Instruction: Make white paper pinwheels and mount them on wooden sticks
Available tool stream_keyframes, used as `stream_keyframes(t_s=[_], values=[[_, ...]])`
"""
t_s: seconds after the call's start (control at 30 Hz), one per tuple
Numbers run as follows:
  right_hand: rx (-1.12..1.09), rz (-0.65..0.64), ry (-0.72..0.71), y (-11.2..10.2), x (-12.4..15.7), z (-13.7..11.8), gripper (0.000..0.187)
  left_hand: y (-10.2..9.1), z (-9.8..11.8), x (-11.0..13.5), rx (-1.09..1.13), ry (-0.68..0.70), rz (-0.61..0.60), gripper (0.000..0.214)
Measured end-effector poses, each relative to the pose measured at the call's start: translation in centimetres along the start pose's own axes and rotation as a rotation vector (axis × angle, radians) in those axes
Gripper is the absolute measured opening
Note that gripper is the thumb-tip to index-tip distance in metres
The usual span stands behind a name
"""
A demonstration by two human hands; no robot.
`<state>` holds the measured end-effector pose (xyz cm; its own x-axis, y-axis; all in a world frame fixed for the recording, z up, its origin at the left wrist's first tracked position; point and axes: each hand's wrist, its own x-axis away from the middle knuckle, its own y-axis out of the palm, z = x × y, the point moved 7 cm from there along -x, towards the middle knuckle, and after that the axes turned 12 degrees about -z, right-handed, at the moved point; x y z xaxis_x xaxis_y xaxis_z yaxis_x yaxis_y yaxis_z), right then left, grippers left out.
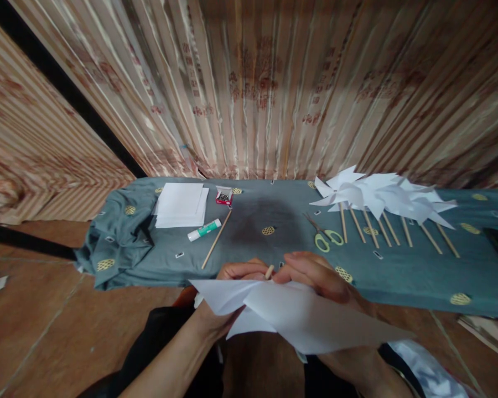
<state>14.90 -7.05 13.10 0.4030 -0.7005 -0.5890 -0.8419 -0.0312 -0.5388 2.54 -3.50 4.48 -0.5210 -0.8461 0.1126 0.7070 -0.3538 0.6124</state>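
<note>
A white paper pinwheel (290, 309) is between my hands, close to my lap at the near edge of the cloth-covered bench. The rounded end of a wooden stick (269, 271) pokes up behind its paper blades. My left hand (241, 270) is closed around the stick, its fingers partly covered by the paper. On the other side, my right hand (315, 273) has its fingers bent and closed at the pinwheel's back, close to the stick end. The paper hides both palms and most of the stick.
On the bench (249, 243) lie stacked white paper squares (180, 202), a glue stick (205, 230), a small red box of pins (224, 195) and a loose wooden stick (217, 239). Green-handled scissors (324, 236) lie beside several finished pinwheels (382, 193). A curtain (249, 88) hangs behind.
</note>
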Motion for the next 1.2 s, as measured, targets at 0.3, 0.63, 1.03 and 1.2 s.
stream_keyframes(t_s=[0.3, 0.63, 1.03, 1.2], values=[[-0.059, -0.035, 0.025, 0.4, 0.3, 0.5, 0.063, -0.1, 0.2, 0.0, -0.028, -0.006, 0.021, 0.017], [-0.055, -0.071, 0.077, 0.6, 0.7, 1.0, 0.064, 0.2, 0.5, -0.1, -0.035, -0.006, -0.005, 0.017], [-0.038, -0.092, 0.095, 0.7, 0.8, 1.5, 0.052, 0.1, 0.5, 0.0, -0.072, 0.010, -0.028, 0.015], [-0.059, -0.084, 0.088, 0.6, 0.8, 1.3, 0.055, -0.1, 0.3, 0.0, -0.076, -0.001, -0.044, 0.016]])
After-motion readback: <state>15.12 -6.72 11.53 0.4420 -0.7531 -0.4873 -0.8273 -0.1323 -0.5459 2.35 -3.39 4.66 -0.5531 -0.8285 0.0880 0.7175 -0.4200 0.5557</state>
